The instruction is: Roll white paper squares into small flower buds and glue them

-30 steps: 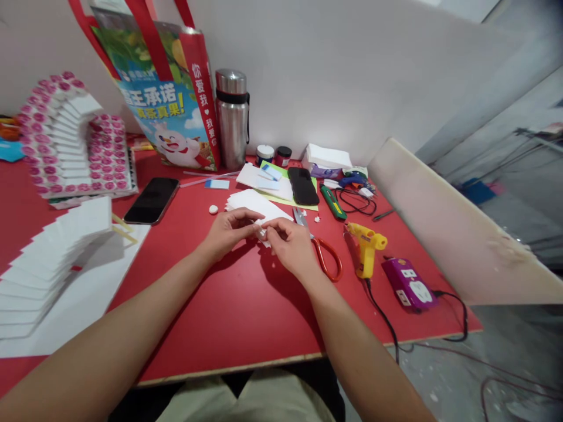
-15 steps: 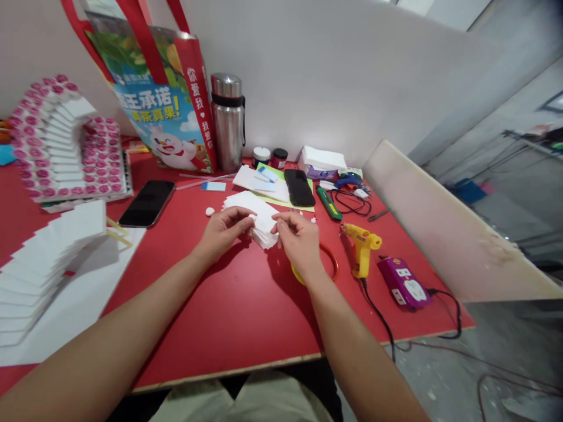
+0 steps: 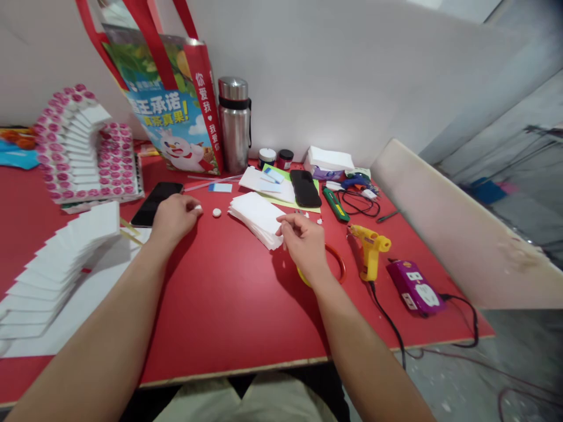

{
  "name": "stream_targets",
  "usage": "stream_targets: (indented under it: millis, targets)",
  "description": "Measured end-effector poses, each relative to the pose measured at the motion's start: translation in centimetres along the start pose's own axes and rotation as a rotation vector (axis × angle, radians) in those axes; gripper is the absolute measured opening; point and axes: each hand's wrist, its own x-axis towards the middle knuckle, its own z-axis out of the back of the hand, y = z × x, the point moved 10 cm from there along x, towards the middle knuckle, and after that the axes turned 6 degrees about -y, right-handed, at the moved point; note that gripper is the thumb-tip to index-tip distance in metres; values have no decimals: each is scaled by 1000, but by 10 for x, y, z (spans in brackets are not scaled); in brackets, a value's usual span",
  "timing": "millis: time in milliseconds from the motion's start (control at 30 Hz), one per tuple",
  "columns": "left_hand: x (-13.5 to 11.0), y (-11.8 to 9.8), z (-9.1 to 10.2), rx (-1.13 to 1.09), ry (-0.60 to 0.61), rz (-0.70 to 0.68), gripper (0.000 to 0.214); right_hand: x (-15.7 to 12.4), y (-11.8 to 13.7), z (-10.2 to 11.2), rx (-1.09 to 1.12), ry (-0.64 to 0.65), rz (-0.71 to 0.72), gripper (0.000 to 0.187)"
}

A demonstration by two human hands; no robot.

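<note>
Fingers drawn together, a left hand pinches a small white piece, partly hidden, near a rounded white disc on a red table; whether the right hand, loosely curled beside stacked white paper, grips anything is unclear.

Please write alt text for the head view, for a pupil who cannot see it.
A person's left hand is at a small white piece, the right hand by a stack of white sheets, over a red table. A yellow glue gun lies further right.
</note>
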Motion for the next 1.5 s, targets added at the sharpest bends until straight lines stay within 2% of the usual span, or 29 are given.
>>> stream_targets:
  millis: [167, 400, 500, 533, 600, 667, 733, 800, 900, 1000, 1067, 1200, 1233, 1333, 1500]
  targets:
    - [0, 6, -13, -15, 95, 12, 29, -1, 0, 1, -11, 7, -8, 18]
    - [6, 14, -1, -50, 41, -55, 46, 1, 1, 7, -12, -28, 16, 18]
    - [6, 13, 14, -77, -83, -55, 43, 0, 2, 7, -19, -35, 40, 19]
    - [5, 10, 23, -86, -167, -49, 39, 0, 2, 7, -32, -37, 52, 19]
    - [-2, -2, 35, -95, -276, -44, 36, 0, 4, 10, -92, -58, 95, 20]
    - [-14, -24, 44, -182, -385, -104, 30, 1, 10, 12, -198, -72, 165, 21]
    - [-25, -52, 41, -230, -391, -212, 25, 2, 18, 6, -335, -24, 234, 21]
    - [-34, -72, 33, -252, -371, -286, 22, 2, 25, -7, -496, 81, 279, 22]
    - [-42, -85, 21, -285, -324, -323, 22, 3, 30, -30, -755, 229, 309, 26]
    - [-45, -90, 13, -301, -276, -346, 23, 9, 26, -47, -892, 281, 303, 40]
    - [-46, -92, 12, -304, -261, -353, 24, 14, 23, -54, -897, 252, 321, 43]
    - [-47, -95, 12, -309, -247, -353, 25, 17, 16, -64, -808, 203, 410, 17]
    - [-48, -95, 11, -310, -241, -355, 25, 18, 15, -64, -773, 197, 417, 17]
    - [-47, -95, 8, -315, -210, -348, 25, 20, 11, -55, -671, 152, 379, 20]
    - [-47, -93, 5, -318, -181, -316, 27, 22, 6, -45, -597, 125, 313, 13]
